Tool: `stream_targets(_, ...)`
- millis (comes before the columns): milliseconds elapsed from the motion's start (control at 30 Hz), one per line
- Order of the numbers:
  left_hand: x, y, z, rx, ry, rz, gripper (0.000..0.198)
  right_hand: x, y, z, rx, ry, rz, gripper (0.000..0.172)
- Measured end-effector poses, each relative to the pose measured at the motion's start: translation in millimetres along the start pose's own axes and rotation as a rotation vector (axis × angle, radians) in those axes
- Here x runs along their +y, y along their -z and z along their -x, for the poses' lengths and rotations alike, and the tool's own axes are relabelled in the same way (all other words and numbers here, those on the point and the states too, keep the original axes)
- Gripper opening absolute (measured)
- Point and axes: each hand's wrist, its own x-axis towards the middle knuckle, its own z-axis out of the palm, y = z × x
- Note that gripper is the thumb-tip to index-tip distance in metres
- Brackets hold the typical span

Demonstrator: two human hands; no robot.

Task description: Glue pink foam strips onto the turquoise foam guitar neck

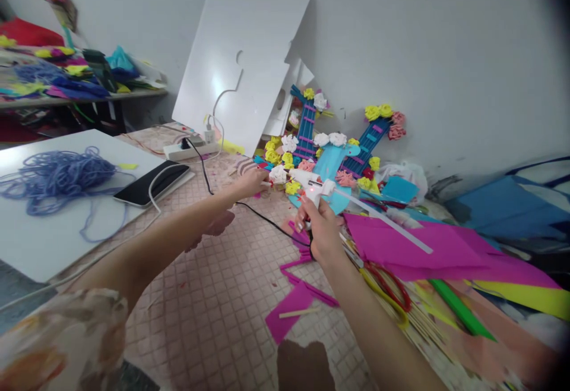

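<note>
2 hands, 1 around glue gun, room between forearms.

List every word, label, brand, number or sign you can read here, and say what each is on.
None can be read.
Glue gun: a small dark mark on its side, too small to tell whether it is lettering.
Phone: dark screen, no writing visible.
Power strip: no lettering can be made out.

Left grip stretched forward, right grip curled tightly, wrist raised
</note>
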Motion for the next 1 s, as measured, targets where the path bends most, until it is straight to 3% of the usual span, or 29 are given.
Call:
stream_targets(100, -9, 3.4, 1, 0.025, 0.056, -0.006, 0.027, 4, -4, -9, -0.018, 0.01, 0.028, 0.025)
stream_targets(233, -27, 17.7, 2, 0.112, 0.197, 0.003, 0.035, 21, -8, -33, -0.021, 0.05, 0.251, 0.025)
stream_targets(433, -36, 36.2, 22, 0.253, 0.329, 0.091, 0.014, 61, -17, -82, -0.066, 0.128, 0.508, 0.016)
stream_targets(600, -37, 40.0, 38, 0.322, 0.406, 0.288, 0.012, 85, -26, -99, -0.098, 0.237, 0.703, 0.017)
stream_targets(833, -24, 43.2, 51, 0.241, 0.51, 0.764, 0.026, 87, -22, -99, -0.104, 0.247, 0.887, 0.033)
stream_targets(1000, 0, 47.8, 76, 0.111, 0.544, 1.034, 0.019, 78, -21, -97, -0.115, 0.268, 0.897, 0.039)
